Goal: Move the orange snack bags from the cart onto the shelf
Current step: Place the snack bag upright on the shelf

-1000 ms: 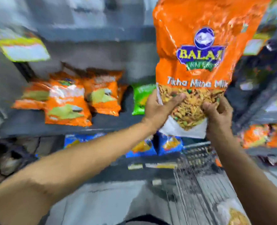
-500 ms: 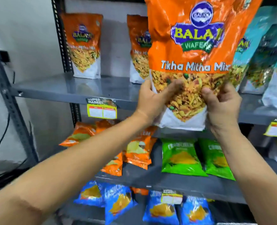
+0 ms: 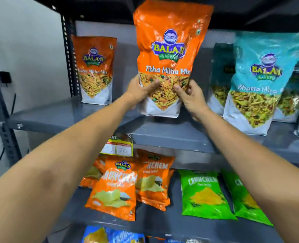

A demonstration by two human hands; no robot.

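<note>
Two orange snack bags [image 3: 169,55], one handheld

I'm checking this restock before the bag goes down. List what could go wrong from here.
1. Both the left hand and the right hand grip the held orange bag only near its bottom, so its tall top might flop over.
2. The teal bag stands close on the right and could get knocked.

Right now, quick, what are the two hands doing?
Left hand: closed on the orange snack bag, gripping its lower left side.
Right hand: closed on the same bag, gripping its lower right side.
</note>
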